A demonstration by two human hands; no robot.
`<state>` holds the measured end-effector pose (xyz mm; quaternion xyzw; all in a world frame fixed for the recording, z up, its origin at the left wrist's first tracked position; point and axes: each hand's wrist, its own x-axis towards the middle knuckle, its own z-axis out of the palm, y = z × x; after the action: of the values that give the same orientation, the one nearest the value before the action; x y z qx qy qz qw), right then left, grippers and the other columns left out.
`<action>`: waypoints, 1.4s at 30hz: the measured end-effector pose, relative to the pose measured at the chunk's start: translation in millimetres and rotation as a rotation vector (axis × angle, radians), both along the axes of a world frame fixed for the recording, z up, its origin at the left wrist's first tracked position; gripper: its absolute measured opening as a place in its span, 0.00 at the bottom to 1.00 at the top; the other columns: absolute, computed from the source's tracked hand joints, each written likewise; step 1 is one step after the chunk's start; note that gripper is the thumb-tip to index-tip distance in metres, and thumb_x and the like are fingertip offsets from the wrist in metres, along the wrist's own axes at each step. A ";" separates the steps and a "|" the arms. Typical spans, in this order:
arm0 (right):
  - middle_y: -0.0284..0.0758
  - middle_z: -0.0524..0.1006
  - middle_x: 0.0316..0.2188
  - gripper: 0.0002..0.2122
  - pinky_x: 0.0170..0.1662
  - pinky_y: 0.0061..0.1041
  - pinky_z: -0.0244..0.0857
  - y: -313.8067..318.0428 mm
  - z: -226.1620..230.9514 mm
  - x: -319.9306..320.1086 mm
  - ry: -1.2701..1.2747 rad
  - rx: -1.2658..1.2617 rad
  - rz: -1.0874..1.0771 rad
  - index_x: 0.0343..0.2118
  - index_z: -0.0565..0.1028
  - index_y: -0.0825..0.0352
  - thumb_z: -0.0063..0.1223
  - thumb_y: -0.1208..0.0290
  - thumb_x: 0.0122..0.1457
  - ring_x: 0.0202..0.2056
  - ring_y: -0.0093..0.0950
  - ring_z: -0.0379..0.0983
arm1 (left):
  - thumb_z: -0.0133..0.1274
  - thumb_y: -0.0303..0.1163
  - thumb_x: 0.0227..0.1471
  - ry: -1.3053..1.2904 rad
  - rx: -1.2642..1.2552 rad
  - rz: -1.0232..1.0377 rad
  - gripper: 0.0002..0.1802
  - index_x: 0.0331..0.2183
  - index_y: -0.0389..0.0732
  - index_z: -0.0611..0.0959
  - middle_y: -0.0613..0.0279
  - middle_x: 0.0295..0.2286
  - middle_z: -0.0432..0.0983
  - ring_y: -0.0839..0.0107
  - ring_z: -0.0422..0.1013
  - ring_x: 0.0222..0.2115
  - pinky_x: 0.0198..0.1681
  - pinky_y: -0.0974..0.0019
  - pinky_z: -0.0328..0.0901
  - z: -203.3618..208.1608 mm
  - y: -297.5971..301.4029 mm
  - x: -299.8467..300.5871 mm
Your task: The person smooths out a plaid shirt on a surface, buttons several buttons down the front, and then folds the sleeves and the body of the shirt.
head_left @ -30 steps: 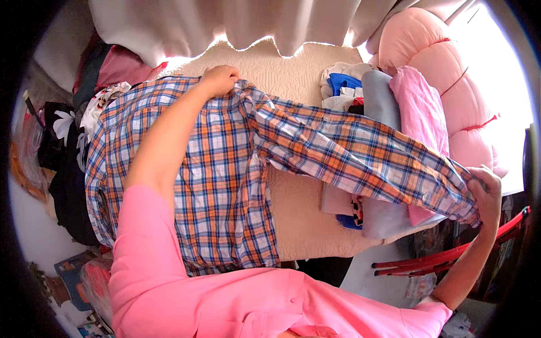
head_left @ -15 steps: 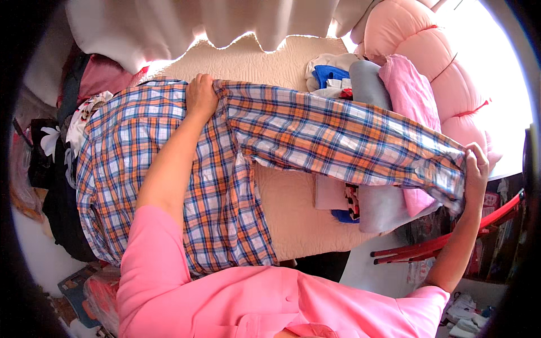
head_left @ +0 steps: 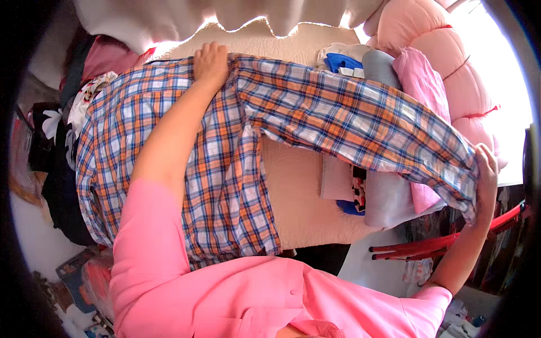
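A plaid long-sleeved shirt [head_left: 163,135] in orange, blue and white lies spread over a beige quilted surface. Its sleeve [head_left: 338,112] stretches out to the right, slightly slanted. My left hand [head_left: 212,66] rests flat on the shirt near the shoulder seam, fingers extended. At the far end of the sleeve, my right hand [head_left: 486,174] grips the cuff, partly hiding it. Beneath the sleeve, a row of rolled and folded clothes shows, among them a grey roll [head_left: 381,67] and a pink one [head_left: 422,81].
A pale curtain [head_left: 225,14] hangs along the far edge of the quilted surface [head_left: 304,225]. Puffy pink bedding [head_left: 451,62] is piled at the right back. Dark and patterned clothes [head_left: 65,208] heap at the left. Red bars [head_left: 428,245] stand beside my right forearm.
My left hand has loosened from a closed grip and its fingers now lie extended. My right hand still holds the cuff, a little further right and lower. The view has shifted slightly.
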<state>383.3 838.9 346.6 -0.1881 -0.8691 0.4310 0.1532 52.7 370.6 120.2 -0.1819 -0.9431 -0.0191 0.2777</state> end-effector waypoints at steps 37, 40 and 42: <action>0.36 0.71 0.39 0.18 0.48 0.22 0.60 -302.7 -316.3 203.9 -0.552 -0.583 0.693 0.44 0.69 0.69 0.54 0.68 0.50 0.42 0.22 0.67 | 0.54 0.29 0.47 -0.727 0.672 -0.046 0.10 0.35 0.38 0.77 0.56 0.33 0.73 0.58 0.70 0.34 0.36 0.63 0.65 -30.4 -91.6 596.4; 0.35 0.72 0.40 0.12 0.51 0.27 0.59 -309.8 -308.2 210.9 -0.501 -0.966 0.553 0.39 0.69 0.66 0.50 0.67 0.53 0.45 0.26 0.66 | 0.56 0.27 0.43 -0.558 0.591 -0.170 0.15 0.37 0.39 0.76 0.56 0.38 0.71 0.56 0.67 0.40 0.42 0.61 0.64 -24.5 -76.1 588.2; 0.36 0.73 0.38 0.13 0.47 0.30 0.63 -318.9 -308.5 203.5 -0.441 -1.805 0.237 0.40 0.70 0.66 0.47 0.65 0.54 0.42 0.31 0.69 | 0.55 0.27 0.46 -0.625 0.623 -0.224 0.15 0.39 0.38 0.76 0.54 0.42 0.68 0.56 0.65 0.45 0.47 0.59 0.61 -17.8 -65.5 582.1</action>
<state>586.8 520.0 38.1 -0.2237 -0.2289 0.9099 -0.2640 634.8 305.0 102.4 -0.1759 -0.9055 -0.3857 0.0175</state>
